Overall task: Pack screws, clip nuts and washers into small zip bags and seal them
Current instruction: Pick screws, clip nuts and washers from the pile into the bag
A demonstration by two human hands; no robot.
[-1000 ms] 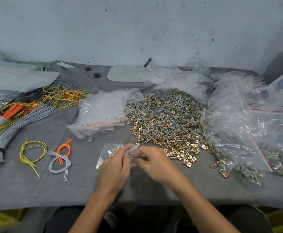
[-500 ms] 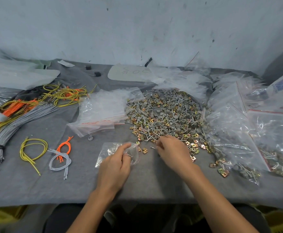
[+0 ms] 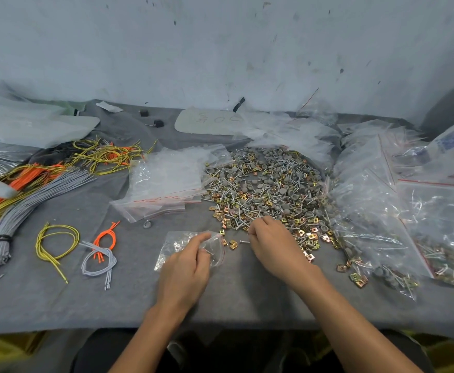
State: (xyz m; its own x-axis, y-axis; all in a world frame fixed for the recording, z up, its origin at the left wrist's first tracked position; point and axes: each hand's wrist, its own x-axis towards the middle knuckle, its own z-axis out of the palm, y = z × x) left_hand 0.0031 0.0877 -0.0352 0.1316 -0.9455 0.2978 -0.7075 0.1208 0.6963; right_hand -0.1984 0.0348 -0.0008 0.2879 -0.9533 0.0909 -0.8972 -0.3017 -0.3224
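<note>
A small clear zip bag [image 3: 178, 244] lies on the grey cloth in front of me. My left hand [image 3: 186, 267] pinches its mouth and holds it open toward the right. A big heap of screws, brass clip nuts and grey washers [image 3: 266, 187] spreads across the middle of the table. At the heap's near edge my right hand [image 3: 273, 244] has its fingers curled down among the parts; what the fingertips hold is hidden. Two loose clip nuts [image 3: 232, 244] and a screw lie between my hands.
A stack of empty zip bags [image 3: 163, 184] lies left of the heap. Filled bags [image 3: 382, 211] pile up on the right. Bundles of grey, orange and yellow cords [image 3: 31, 189] cover the left side, with small cord loops [image 3: 99, 254] nearer me. The wall stands behind.
My right hand left the bag's mouth and moved right and forward to the heap's near edge. My left hand kept its pinch on the bag.
</note>
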